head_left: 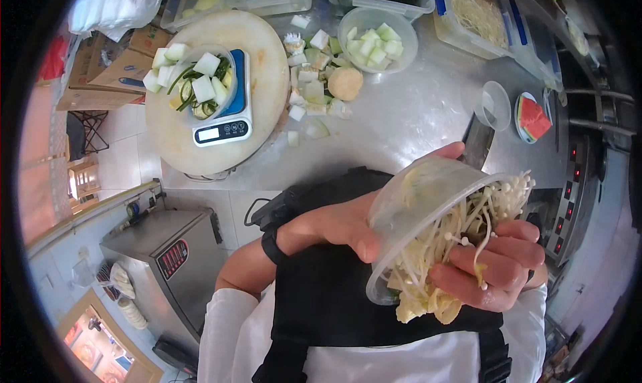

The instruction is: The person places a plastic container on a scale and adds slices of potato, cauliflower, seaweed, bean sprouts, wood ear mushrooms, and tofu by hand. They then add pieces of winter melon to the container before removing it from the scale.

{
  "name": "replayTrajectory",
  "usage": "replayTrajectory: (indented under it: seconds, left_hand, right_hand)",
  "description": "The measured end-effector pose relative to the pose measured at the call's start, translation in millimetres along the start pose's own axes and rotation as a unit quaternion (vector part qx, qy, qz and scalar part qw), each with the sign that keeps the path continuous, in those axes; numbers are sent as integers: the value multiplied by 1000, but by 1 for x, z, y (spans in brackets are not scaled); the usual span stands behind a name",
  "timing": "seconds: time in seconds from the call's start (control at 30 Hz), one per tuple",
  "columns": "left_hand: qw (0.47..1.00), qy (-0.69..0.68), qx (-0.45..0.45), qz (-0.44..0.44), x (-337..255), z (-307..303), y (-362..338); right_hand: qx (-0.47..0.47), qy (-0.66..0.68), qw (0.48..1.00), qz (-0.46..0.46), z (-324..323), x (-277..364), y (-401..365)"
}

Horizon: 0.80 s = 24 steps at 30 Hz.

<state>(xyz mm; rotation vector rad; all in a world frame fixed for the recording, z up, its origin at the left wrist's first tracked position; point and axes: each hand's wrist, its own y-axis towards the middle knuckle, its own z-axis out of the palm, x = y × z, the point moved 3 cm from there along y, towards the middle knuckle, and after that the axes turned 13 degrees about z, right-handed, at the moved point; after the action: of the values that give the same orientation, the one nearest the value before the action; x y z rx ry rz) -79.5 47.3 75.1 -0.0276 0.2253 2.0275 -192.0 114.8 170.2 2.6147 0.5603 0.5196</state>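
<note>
My left hand [348, 224] grips a clear plastic bowl [414, 206], which is tilted on its side with its mouth facing right and down. White enoki mushrooms [428, 246] and pale yellow leafy pieces [428, 306] spill over its rim. Curled fingers of my right hand [491, 266] press on the mushrooms at the bowl's mouth. On the round cutting board [264, 82], a digital scale [224, 132] carries another clear bowl [231, 92] with white-green cubes and dark green strips.
Cut pieces and a round tan item [345, 83] lie on the steel counter [435, 102]. Behind them stand a bowl of pale green cubes [374, 47] and a tub of sprouts [475, 15]. Toward the right are a small clear bowl [493, 105] and watermelon pieces [533, 117].
</note>
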Motion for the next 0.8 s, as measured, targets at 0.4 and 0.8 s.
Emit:
replayTrajectory:
  seconds: [0.4,0.8]
  left_hand:
    - [999,30,1,30,1,-1,5]
    - [994,-100,44,26,-6,-84,11]
  right_hand:
    - [9,62,998,25,4,-6,-2]
    - [-10,181,894,410,5,-107,-4]
